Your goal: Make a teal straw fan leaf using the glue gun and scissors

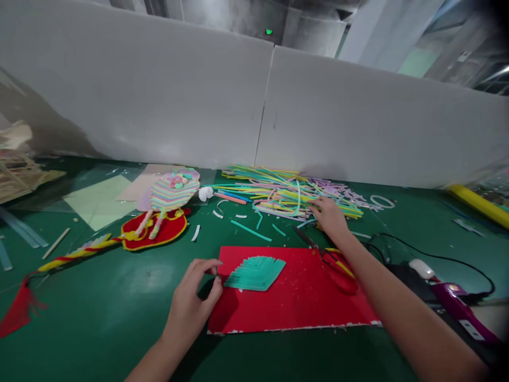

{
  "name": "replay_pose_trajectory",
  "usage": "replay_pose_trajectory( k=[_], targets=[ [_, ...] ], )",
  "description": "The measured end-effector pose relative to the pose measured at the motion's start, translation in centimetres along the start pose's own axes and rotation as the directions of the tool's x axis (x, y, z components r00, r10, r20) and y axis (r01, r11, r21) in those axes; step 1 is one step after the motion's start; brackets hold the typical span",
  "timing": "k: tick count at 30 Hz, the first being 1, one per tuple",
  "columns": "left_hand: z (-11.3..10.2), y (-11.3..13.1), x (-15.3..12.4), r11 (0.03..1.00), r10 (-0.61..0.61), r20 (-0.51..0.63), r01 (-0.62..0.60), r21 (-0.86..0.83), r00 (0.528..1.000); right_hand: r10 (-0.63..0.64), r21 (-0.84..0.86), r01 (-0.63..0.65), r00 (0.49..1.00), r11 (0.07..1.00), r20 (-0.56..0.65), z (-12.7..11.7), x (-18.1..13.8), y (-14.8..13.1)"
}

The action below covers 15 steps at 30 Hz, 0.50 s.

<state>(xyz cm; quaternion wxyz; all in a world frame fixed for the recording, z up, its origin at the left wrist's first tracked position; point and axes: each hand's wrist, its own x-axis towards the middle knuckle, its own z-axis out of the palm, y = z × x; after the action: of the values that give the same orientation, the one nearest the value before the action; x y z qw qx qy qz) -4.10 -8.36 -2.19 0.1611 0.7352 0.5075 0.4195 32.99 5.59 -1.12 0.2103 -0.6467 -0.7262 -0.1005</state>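
Two hands (pixel 193 297) (pixel 329 215), one red board (pixel 286 310), one scissors (pixel 323 252), one tassel (pixel 18 313).

No legible text; lit green sign (pixel 269 32) too small.

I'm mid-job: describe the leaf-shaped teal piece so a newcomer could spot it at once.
On the green table, find the large red board. On its left half, just right of the left hand, lies the teal piece. Unlike the loose multicoloured strips behind the board, its strips sit side by side, all teal.
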Motion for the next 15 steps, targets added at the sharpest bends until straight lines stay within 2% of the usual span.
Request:
replay_pose_trajectory(
  k=[6, 15],
  targets=[
    [0.1, 0.0, 0.0, 0.999, -0.009, 0.015, 0.009, -0.038, 1.0, -0.027, -0.032, 0.029, 0.998, 0.999, 0.064, 2.4, 2.2, 0.4],
    [-0.1, 0.1, 0.1, 0.998, -0.045, 0.012, 0.046, -0.048, 0.999, -0.017, 0.037, 0.01, 0.978, 0.999, 0.207, 3.3, 4.9, 2.6]
  ],
)
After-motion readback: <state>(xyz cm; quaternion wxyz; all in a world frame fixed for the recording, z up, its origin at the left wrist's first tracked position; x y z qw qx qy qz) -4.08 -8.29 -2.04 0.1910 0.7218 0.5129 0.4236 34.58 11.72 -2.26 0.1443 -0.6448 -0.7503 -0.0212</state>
